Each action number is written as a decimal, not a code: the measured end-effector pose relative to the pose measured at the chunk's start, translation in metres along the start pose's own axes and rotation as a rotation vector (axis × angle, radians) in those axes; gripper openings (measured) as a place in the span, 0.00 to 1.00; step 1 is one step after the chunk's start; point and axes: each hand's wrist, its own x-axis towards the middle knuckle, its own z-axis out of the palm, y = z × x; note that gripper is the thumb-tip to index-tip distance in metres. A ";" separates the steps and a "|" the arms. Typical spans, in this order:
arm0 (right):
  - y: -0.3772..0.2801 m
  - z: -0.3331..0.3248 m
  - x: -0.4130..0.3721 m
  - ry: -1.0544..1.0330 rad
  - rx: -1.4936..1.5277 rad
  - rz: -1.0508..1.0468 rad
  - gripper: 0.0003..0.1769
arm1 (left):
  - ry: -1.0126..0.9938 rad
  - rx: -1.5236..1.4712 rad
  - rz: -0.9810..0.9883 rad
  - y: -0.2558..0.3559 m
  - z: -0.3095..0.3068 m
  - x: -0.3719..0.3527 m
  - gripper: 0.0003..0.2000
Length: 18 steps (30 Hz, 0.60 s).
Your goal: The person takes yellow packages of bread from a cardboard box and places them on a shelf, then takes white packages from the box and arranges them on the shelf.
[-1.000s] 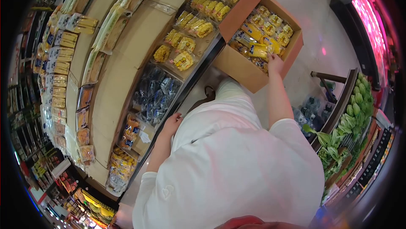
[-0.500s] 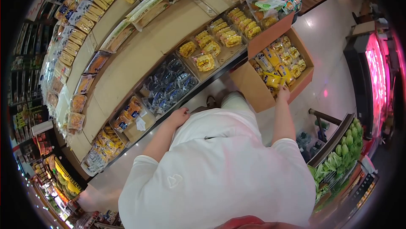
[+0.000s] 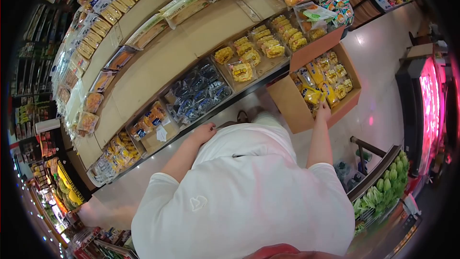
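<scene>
My right hand (image 3: 324, 111) is at the near edge of an open cardboard box (image 3: 290, 108), its fingers closed on the edge of a yellow packet (image 3: 312, 95). Other yellow and clear packets (image 3: 339, 72) fill the box. My left hand (image 3: 205, 132) rests by my waist near the shelf edge, fingers curled; whether it holds anything is hidden. Closest to it on the shelf is a compartment of dark-wrapped packets (image 3: 199, 94).
A tiered display shelf (image 3: 191, 43) curves across the left and top, with packaged yellow pastries (image 3: 241, 72) in trays. Green vegetables (image 3: 383, 187) stand on a rack at the lower right. A pink-lit case (image 3: 429, 110) is at the far right.
The view has shifted slightly, so the shelf and box appear further right. My right hand remains at the yellow packet, and my left hand has barely moved.
</scene>
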 end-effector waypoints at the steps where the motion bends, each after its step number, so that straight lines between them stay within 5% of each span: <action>1: -0.004 -0.005 -0.001 -0.007 -0.020 -0.031 0.21 | -0.002 0.014 -0.001 0.000 -0.001 0.001 0.20; 10: -0.086 -0.096 -0.031 0.151 -0.090 -0.569 0.14 | 0.039 0.007 0.085 0.018 -0.002 0.000 0.19; 14: -0.155 -0.140 -0.078 -0.037 0.121 -0.630 0.10 | 0.108 -0.171 0.139 0.068 -0.030 -0.001 0.18; 18: -0.212 -0.154 -0.129 -0.374 0.407 -0.635 0.07 | 0.084 -0.668 0.245 0.120 -0.054 0.007 0.24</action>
